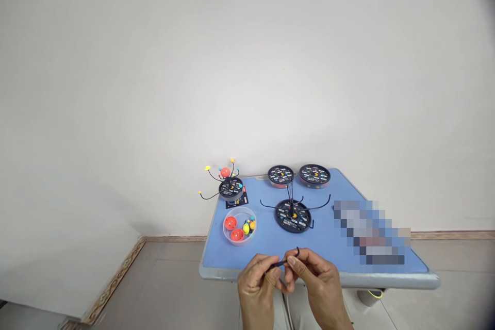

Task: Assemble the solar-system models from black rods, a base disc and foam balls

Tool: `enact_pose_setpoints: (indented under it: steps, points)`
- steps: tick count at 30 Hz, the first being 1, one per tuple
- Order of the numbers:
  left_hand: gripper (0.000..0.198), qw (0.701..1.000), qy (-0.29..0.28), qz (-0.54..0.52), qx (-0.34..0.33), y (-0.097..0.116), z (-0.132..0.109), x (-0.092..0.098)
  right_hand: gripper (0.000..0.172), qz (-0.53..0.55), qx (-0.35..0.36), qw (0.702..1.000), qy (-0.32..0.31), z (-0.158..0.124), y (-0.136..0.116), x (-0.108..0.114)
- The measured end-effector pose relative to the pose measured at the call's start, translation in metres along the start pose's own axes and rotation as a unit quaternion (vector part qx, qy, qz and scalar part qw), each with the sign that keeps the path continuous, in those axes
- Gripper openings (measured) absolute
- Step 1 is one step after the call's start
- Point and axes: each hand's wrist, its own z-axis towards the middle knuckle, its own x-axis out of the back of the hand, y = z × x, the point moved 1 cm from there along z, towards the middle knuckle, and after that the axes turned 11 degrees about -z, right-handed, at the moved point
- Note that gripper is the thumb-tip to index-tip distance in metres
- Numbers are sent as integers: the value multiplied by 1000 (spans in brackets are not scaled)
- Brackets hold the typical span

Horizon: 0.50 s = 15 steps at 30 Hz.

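Note:
In front of the table's near edge, my left hand (258,286) and my right hand (319,289) pinch a thin black rod (278,264) between them. The rod's hooked end sticks up above my right fingers; the rest is partly covered by my fingertips. Beyond my hands a round black base (284,223) printed with planets lies on the table, and several curved black rods (320,206) spread out from its central post. To its left stands a clear round tub (225,234) holding two red half-shells (231,223) and small coloured balls (252,225).
A solar system model (231,189) with coloured balls on its arms stands at the blue table's (255,258) back left, over a dark card (243,200). Two round containers (281,175) with black printed tops are at the back. A pixelated object (367,232) lies on the right.

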Motion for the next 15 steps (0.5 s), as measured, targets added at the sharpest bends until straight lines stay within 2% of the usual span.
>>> enact_pose_setpoints:
  steps: [7,11,13,15]
  points:
    - [22,995,11,-75,64,-19,-4,1,33,27,-16,999,5,2,5,0]
    - [41,985,71,-118,102,-17,-5,-7,33,29,-9,999,20,2,0,2]
    - [40,983,92,-117,108,-15,-6,-10,34,26,-7,999,21,1,-3,4]
    - [33,985,85,-104,108,-13,-6,-11,36,22,-3,1000,18,-1,-5,5]
